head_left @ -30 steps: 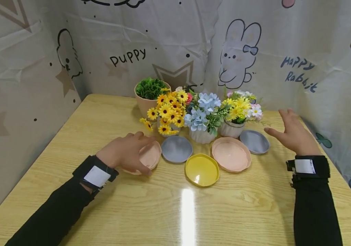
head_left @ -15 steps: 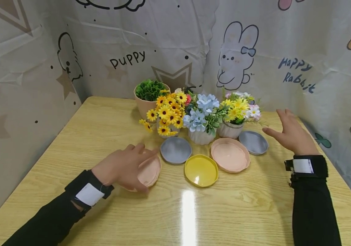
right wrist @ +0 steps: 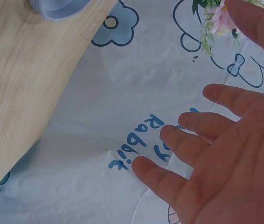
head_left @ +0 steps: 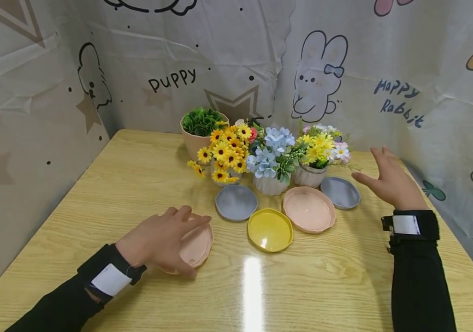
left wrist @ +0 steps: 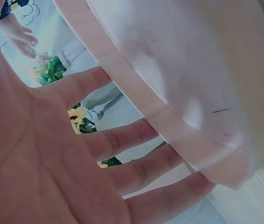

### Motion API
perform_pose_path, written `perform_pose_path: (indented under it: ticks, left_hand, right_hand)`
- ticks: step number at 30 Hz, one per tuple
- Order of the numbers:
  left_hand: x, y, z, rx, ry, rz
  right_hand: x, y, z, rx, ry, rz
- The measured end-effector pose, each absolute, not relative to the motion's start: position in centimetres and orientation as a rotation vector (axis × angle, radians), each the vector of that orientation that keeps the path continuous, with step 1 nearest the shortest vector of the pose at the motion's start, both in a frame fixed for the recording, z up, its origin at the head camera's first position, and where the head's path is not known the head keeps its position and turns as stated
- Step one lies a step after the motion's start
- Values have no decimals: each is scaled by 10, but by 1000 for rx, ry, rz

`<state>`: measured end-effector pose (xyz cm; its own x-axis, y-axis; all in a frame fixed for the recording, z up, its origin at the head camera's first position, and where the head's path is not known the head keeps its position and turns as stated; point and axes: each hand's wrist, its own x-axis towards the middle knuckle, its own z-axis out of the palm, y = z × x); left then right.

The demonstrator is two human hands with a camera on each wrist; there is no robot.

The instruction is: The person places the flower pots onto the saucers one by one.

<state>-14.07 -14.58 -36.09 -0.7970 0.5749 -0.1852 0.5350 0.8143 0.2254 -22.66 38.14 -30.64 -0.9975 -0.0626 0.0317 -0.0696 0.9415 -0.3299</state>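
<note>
My left hand (head_left: 155, 242) spans a pink plant saucer (head_left: 199, 246) from above at the left of the table, holding it by the rim. The left wrist view shows several fingertips against the saucer's edge (left wrist: 136, 100); the thumb is out of sight there. Part of this saucer is hidden under the hand. My right hand (head_left: 394, 182) hovers at the table's right side with fingers spread and holds nothing. Nearest to it is a grey saucer (head_left: 341, 192). Another grey saucer (head_left: 236, 203), a yellow saucer (head_left: 270, 230) and a second pink saucer (head_left: 309, 210) lie between the hands.
Behind the saucers stand a pink pot of green leaves (head_left: 201, 122) and pots of orange-yellow flowers (head_left: 230, 154), blue flowers (head_left: 267, 154) and yellow flowers (head_left: 319, 147). A printed curtain (head_left: 236, 60) borders the wooden table (head_left: 311, 290) at its back and sides.
My left hand has drawn the pink saucer toward the front of the table and slightly left, away from the grey saucer beside it. The right hand has hardly moved.
</note>
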Motion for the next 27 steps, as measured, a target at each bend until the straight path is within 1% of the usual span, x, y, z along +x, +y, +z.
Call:
perform_pose_path:
  ticks: [12, 20, 27]
  left_hand:
    - [-136, -140, -366, 923, 2775, 184]
    - [-132, -138, -367, 892, 2770, 192]
    - [-130, -140, -363, 869, 2767, 164]
  right_hand:
    - [-225, 382, -308, 128, -3067, 531]
    - [-229, 381, -309, 108, -3084, 500]
    - [-232, 381, -309, 55, -3217, 463]
